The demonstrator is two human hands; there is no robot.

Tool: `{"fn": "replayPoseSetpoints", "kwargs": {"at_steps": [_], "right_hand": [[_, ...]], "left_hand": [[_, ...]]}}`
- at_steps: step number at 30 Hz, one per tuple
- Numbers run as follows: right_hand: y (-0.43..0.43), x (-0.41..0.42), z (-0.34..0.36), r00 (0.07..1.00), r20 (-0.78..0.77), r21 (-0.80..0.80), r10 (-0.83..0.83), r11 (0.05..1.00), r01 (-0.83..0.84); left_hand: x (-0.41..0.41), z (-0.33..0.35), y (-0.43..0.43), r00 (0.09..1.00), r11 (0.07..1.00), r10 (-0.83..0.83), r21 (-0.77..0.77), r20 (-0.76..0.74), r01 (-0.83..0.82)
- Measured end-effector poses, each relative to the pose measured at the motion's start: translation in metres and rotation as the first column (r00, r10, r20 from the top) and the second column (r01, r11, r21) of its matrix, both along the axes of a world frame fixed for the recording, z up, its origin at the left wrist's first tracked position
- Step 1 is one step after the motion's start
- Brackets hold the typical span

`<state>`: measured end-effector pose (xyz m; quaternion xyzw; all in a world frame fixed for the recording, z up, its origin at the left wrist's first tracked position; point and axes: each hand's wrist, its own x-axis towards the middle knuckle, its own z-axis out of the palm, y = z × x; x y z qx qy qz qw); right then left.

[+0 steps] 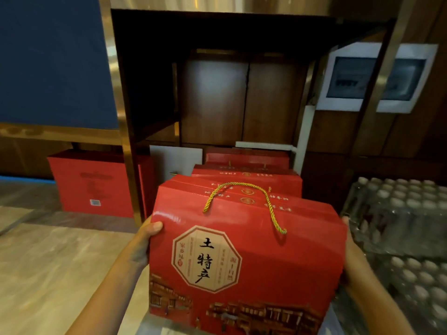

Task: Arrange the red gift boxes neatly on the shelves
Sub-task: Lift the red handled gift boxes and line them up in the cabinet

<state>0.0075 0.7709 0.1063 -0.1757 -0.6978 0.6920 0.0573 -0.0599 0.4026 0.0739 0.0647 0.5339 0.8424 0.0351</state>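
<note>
I hold a red gift box [244, 257] with a gold rope handle and an octagonal label between both hands, low in the middle of the view. My left hand [142, 240] presses its left side and my right hand [352, 257] grips its right side. Behind it stand two more red gift boxes [246, 175] in a row, running back under the dark wooden shelf unit [217, 25]. The open shelf bay above them holds nothing. Another red gift box [92, 182] stands on the floor to the left of the shelf's post.
Shrink-wrapped packs of bottles [399, 213] are stacked on the right, close to my right hand. A white panel [175, 160] leans beside the rear boxes. A white electrical box [350, 78] hangs on the wall at right. Tiled floor [48, 262] lies at left.
</note>
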Motion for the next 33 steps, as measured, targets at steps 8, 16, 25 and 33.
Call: {"fn": "replayPoseSetpoints", "kwargs": {"at_steps": [8,16,25,33], "right_hand": [[-0.005,0.004,-0.014,0.992,0.020,-0.101,-0.123,0.987,0.125],[-0.004,-0.013,-0.028,0.994,-0.107,-0.185,-0.027,0.983,0.007],[0.003,-0.041,-0.040,0.995,-0.090,-0.050,0.042,0.998,-0.046],[0.003,-0.062,-0.045,0.993,-0.073,-0.085,0.089,0.992,-0.095]], "left_hand": [[-0.007,-0.012,0.006,0.997,0.997,-0.048,-0.065,-0.054,0.044],[-0.018,-0.028,-0.002,0.993,0.984,-0.107,-0.145,-0.053,0.099],[-0.035,-0.035,-0.017,0.979,0.947,-0.202,-0.257,-0.016,0.191],[-0.047,-0.049,-0.026,0.976,0.935,-0.216,-0.287,0.009,0.210]]}}
